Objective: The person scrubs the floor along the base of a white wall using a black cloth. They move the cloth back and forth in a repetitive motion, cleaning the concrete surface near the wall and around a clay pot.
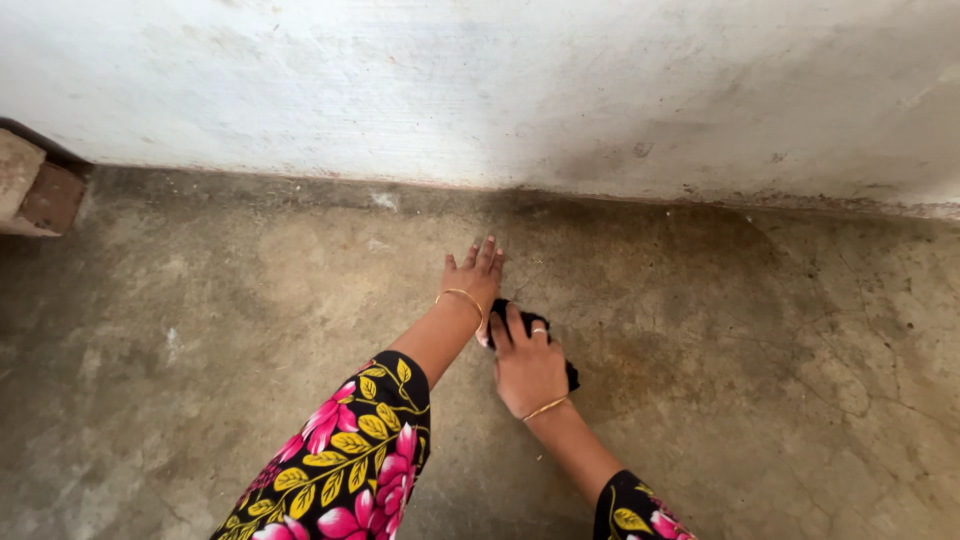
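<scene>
Black cloth (530, 335) under rt hand (528, 368)

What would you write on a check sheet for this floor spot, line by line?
Surface: bare concrete floor, cracked, stained brown near the wall.
Job's things: dark cloth on the floor under the right hand.
Clutter: brick at far left by the wall.
Hands: left hand flat on the floor, fingers spread; right hand pressed on the cloth, fingers over it. Both wrists wear thin bangles.
Cables: nothing seen.
Surroundings: whitewashed wall, grimy along its base; floral sleeves on both arms.
</scene>
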